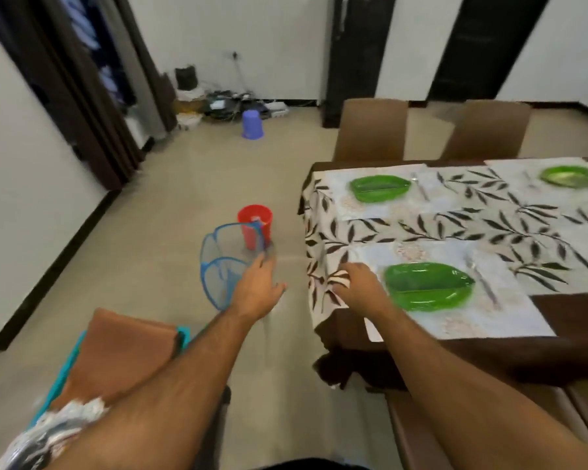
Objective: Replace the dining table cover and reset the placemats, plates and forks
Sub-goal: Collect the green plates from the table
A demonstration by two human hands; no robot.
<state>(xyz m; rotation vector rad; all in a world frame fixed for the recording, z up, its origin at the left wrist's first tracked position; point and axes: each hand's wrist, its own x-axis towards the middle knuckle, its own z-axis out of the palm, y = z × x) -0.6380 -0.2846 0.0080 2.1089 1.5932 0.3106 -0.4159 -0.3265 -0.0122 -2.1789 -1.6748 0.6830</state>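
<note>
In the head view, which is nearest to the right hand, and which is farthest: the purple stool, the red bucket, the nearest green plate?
From the right hand, which grips the leaf-print table cover at its corner:
1. Nearest green plate, just beside the hand on the table.
2. Red bucket, on the floor behind the blue mesh basket.
3. Purple stool, far off by the wall.

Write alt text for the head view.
A person's right hand grips the corner of the leaf-print cover on a dining table, while the open left hand hangs over the floor. Three green plates sit on placemats with forks; a blue basket and red bin stand on the floor.
</note>
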